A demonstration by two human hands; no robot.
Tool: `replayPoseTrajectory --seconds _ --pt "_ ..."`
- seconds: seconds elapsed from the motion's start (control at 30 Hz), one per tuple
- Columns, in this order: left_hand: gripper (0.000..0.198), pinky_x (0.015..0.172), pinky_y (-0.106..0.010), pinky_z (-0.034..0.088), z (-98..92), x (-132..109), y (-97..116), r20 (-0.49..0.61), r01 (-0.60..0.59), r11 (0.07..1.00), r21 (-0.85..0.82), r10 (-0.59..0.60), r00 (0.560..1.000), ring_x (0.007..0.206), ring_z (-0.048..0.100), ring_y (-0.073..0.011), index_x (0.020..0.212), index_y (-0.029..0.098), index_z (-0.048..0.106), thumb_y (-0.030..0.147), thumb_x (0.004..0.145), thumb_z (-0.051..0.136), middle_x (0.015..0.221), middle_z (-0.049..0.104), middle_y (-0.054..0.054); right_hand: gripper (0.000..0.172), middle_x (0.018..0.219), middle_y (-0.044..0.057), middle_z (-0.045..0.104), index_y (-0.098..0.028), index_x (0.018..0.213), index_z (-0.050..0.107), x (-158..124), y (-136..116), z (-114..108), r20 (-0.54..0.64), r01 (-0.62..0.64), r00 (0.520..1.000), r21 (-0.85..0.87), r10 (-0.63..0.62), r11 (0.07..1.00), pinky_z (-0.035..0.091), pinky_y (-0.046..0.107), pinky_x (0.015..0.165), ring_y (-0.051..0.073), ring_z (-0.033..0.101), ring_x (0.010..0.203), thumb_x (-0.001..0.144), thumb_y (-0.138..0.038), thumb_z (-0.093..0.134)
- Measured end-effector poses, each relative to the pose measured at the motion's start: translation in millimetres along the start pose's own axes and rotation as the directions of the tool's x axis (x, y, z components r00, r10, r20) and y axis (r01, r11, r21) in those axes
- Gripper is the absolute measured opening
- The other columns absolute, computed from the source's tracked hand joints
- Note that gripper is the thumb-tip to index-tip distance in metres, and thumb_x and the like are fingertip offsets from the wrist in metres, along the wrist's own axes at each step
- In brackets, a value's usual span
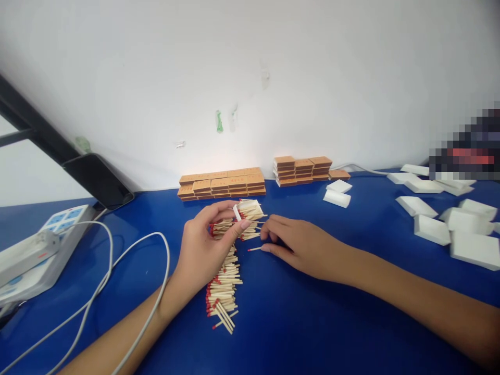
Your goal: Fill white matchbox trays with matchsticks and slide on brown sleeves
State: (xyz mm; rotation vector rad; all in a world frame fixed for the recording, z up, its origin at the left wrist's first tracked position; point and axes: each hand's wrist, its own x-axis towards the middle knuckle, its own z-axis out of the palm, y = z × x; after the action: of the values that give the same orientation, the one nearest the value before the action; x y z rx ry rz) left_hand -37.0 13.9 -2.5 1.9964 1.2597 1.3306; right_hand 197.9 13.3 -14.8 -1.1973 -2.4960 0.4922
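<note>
Cables [169, 254] run off-frame; left hand [201, 242], half-hiding matches [224, 281], pinches a tray [236, 212], right hand [297, 237] one match [255, 249].

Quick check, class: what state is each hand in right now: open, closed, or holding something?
Left hand: closed, holding a small white tray with matches in it.
Right hand: closed, fingertips holding a single match.

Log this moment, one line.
left hand: holds white tray of matches | right hand: pinches single match by plain end | nearby: loose matches, blue table | back: stacked brown boxes | right: white trays
</note>
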Motion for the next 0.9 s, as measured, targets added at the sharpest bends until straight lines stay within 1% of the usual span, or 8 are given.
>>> replayPoseTrajectory --seconds 0.07,0.13,0.27,0.4,0.57,0.77,0.9 --pt "0.034 0.093 -0.033 0.064 0.1 0.2 0.2 0.001 -0.013 1.000 0.009 0.013 1.000 0.096 0.079 -0.0207 0.120 0.024 0.074 0.036 0.090 0.083 0.105 0.081 -0.003 0.011 0.105 0.004 0.066 -0.020 0.109 0.061 0.5 1.0 2.5 -0.034 0.013 0.999 -0.034 -0.014 0.999 0.043 0.031 0.069 0.018 0.062 0.080 0.106 -0.030 0.058" --pt "0.033 0.093 -0.032 0.063 0.4 0.7 0.5 0.002 -0.018 1.000 0.020 0.018 1.000 0.096 0.079 -0.0197 0.120 0.024 0.074 0.034 0.089 0.083 0.105 0.081 -0.003 0.012 0.104 0.005 0.065 -0.020 0.109 0.061 1.0 2.4 4.2 -0.054 0.027 0.998 -0.055 -0.030 0.998 0.042 0.031 0.069 0.018 0.062 0.079 0.106 -0.031 0.058" --pt "0.033 0.092 -0.030 0.062 1.0 1.1 0.4 0.005 -0.011 0.999 0.031 0.011 1.000 0.096 0.079 -0.0191 0.120 0.024 0.074 0.034 0.090 0.083 0.105 0.081 -0.002 0.013 0.103 0.005 0.065 -0.019 0.108 0.062 1.7 3.5 5.5 -0.056 0.043 0.997 -0.062 -0.046 0.997 0.042 0.031 0.068 0.017 0.061 0.078 0.106 -0.031 0.057" --pt "0.032 0.093 -0.033 0.062 0.7 0.2 -0.5 0.009 -0.014 0.999 0.043 0.014 1.000 0.096 0.079 -0.0204 0.120 0.024 0.074 0.034 0.090 0.082 0.106 0.081 -0.002 0.012 0.104 0.005 0.065 -0.019 0.110 0.064 1.4 2.8 5.7 -0.057 0.040 0.997 -0.068 -0.044 0.997 0.042 0.031 0.068 0.017 0.060 0.077 0.105 -0.029 0.058" --pt "0.033 0.096 -0.034 0.061 0.5 -0.3 -1.0 0.016 -0.027 0.997 0.073 0.026 1.000 0.099 0.078 -0.0212 0.120 0.025 0.073 0.036 0.090 0.082 0.105 0.081 -0.002 0.011 0.100 0.003 0.065 -0.020 0.100 0.064 2.5 3.7 5.5 -0.034 0.055 0.998 -0.002 -0.055 0.998 0.042 0.030 0.070 0.016 0.060 0.079 0.106 -0.025 0.057" --pt "0.033 0.093 -0.029 0.061 1.2 -1.4 -0.9 0.044 -0.017 0.999 0.042 0.015 0.999 0.098 0.079 -0.0187 0.121 0.025 0.073 0.034 0.090 0.082 0.107 0.081 -0.002 0.011 0.099 0.003 0.066 -0.020 0.098 0.063 2.9 5.3 2.4 0.020 -0.004 1.000 0.025 0.004 1.000 0.041 0.030 0.072 0.016 0.060 0.081 0.106 -0.025 0.057" --pt "0.033 0.091 -0.029 0.062 0.9 -1.9 -0.6 0.045 -0.017 0.999 0.040 0.015 0.999 0.097 0.079 -0.0191 0.120 0.025 0.074 0.036 0.090 0.082 0.107 0.081 -0.002 0.015 0.097 0.002 0.066 -0.020 0.094 0.061 0.4 5.9 -3.1 0.049 -0.004 0.999 0.046 0.002 0.999 0.040 0.030 0.070 0.016 0.058 0.078 0.106 -0.028 0.056"
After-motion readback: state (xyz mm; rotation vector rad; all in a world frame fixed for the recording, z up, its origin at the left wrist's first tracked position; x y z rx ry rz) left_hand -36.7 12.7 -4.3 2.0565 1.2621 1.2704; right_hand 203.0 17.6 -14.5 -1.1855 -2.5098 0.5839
